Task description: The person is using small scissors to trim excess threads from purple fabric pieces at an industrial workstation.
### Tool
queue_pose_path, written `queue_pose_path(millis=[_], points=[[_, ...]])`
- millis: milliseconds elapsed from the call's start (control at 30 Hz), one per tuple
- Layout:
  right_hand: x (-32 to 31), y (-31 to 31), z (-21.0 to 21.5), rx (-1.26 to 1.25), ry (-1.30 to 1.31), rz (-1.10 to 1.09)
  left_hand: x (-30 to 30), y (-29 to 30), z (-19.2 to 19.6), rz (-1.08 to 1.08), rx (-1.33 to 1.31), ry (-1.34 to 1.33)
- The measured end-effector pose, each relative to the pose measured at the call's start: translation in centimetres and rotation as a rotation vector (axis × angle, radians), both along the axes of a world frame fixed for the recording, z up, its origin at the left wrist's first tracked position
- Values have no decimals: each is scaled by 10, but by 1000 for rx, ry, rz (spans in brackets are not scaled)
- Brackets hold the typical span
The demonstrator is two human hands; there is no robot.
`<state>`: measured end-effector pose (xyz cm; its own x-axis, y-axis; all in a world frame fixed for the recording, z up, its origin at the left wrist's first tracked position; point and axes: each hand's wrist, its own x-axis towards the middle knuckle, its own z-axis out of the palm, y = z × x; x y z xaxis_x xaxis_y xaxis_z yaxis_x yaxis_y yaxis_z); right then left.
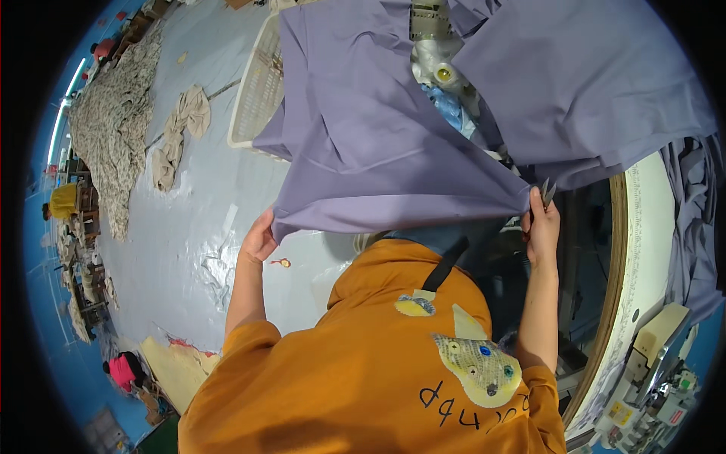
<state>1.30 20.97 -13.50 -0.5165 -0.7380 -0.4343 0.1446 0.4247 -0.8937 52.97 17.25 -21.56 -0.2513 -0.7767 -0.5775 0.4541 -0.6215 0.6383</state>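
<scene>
Purple cloth (370,163), stretched in front of the person, far edge beside a white basket (243,102); left hand (260,239) pinches its near-left corner, right hand (542,229) its right corner plus scissors (547,192).

The head view is taken from a wide fisheye unit at the wearer's head. It faces steeply downward, with the left grip (259,237) and right grip (543,223) at close range. The wearer's orange shirt (363,356), nearest the lens, occupies the area below and between the grips. Purple fabric (393,166) spans the field between and above them. Coverage extends left of the left grip across the floor (189,227), and right of the right grip to the counter (643,234), whose edge appears curved.
</scene>
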Motion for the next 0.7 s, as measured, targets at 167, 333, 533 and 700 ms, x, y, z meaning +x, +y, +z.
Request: queue_pose_path(millis=[167, 333, 533, 700], points=[[-8, 10, -23, -52, -1, -22, 9, -3, -14, 60, -37, -81], [-7, 3, -15, -78, 44, -43, 16, -18, 8, 54, -76, -80], [-11, -10, -8, -124, -85, -47, 19, -49, 38, 112, -229, -135], [-1, -46, 32, -190, -67, -12, 4, -118, 101, 251, -515, -271]])
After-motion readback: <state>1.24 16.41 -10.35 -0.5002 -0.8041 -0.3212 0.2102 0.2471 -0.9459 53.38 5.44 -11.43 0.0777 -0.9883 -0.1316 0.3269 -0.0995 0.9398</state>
